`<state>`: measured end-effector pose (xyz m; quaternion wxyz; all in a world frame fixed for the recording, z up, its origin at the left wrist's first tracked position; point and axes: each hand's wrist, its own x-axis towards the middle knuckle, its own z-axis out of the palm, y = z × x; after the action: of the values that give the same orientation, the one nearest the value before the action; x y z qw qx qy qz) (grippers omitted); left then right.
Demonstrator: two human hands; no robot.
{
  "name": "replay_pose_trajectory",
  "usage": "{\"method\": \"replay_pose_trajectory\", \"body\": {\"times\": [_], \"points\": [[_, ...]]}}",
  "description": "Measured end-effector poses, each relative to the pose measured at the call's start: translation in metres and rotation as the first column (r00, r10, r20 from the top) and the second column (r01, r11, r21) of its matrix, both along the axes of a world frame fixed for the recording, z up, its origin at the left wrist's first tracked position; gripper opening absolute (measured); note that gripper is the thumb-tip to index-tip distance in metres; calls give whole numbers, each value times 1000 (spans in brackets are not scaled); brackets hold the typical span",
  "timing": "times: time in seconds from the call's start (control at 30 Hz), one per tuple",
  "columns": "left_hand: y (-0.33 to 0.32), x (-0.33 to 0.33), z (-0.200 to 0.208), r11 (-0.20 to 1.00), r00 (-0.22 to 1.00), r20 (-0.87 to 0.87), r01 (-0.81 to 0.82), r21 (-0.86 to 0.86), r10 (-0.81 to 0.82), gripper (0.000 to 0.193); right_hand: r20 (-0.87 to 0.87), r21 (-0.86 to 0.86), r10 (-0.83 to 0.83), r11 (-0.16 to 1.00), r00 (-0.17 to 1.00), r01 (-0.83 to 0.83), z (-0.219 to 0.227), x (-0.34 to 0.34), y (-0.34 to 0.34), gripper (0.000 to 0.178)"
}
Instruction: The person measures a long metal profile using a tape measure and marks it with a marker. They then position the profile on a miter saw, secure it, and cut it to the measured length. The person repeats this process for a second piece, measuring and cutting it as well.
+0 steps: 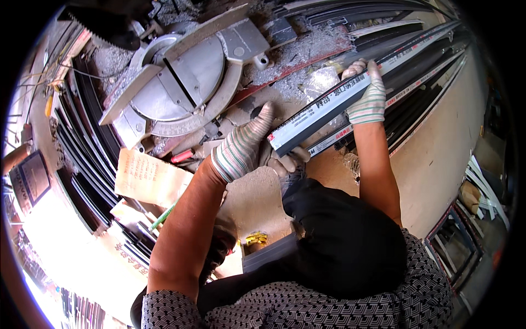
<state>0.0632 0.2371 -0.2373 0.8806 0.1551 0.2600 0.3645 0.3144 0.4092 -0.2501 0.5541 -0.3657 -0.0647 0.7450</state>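
A long metal profile [329, 107], with a pale printed film on its face and a dark side, slants from the middle toward the far right. My right hand [368, 98], in a white striped knit glove, is closed around it partway along. At its near end is my left hand [246, 145], gloved alike. The left thumb stretches up, apart from the profile; the fingers lie low beside the near ends, partly hidden. A second film-covered profile [334, 137] runs just below the first.
A miter saw with a round slotted metal table [189, 79] stands at the far left, its toothed blade [104, 27] above. Metal shavings [296, 68] litter the bench. Dark profiles [90, 148] lie along the left, near a marked cardboard piece [148, 178] and a red-handled object [182, 156].
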Motion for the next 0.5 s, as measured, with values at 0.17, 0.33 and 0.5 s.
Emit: {"method": "replay_pose_trajectory", "body": {"times": [0.17,0.33,0.5], "points": [[-26,14,-23,984,945,275,-162,-77,178,81,144,-6,-3,1000,990,4,2,-3,-1,29],[-42,34,-27,961,916,291,-260,-94,276,87,177,-2,-45,999,983,46,5,2,-1,32],[-48,49,-29,911,897,163,-402,-89,412,89,108,9,-22,1000,994,21,1,1,1,34]]}}
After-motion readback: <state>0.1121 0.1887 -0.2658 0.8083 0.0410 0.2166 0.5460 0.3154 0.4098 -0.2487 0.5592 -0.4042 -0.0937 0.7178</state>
